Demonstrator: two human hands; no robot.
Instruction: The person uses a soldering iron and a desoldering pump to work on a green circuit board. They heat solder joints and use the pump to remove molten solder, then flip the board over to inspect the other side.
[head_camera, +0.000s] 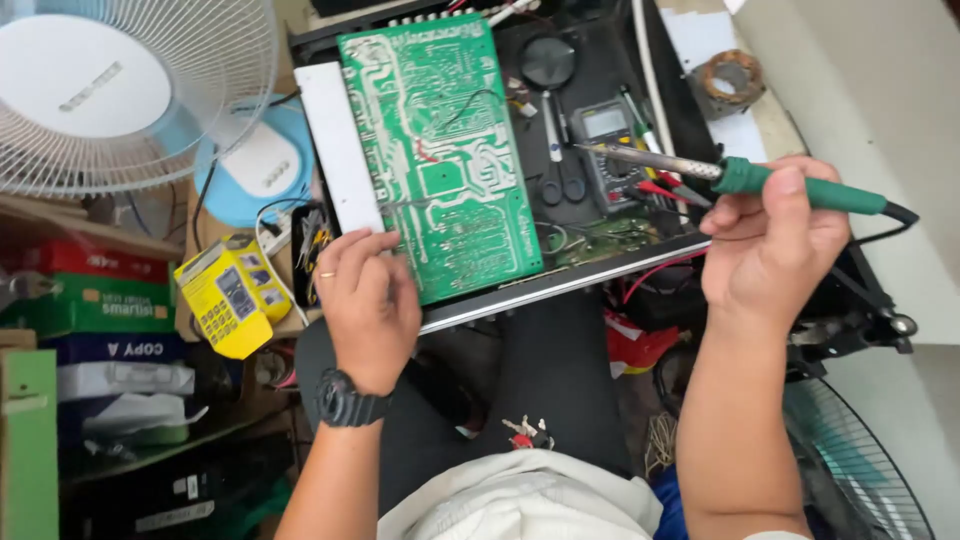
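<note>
The left hand (368, 300) pinches the green circuit board's (440, 150) lower edge, best kept steady, while the right hand (770, 240) grips the green-handled soldering iron (740, 176), tip clear of the multimeter (610, 150).

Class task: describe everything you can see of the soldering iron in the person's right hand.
The soldering iron has a green handle, seemingly plastic, a perforated metal barrel and a thin pointed tip. A black cord leaves its rear end. It lies nearly level, tip pointing left, held like a pen in the right hand. It is raised above the multimeter, touching nothing else as far as the picture shows.
</note>
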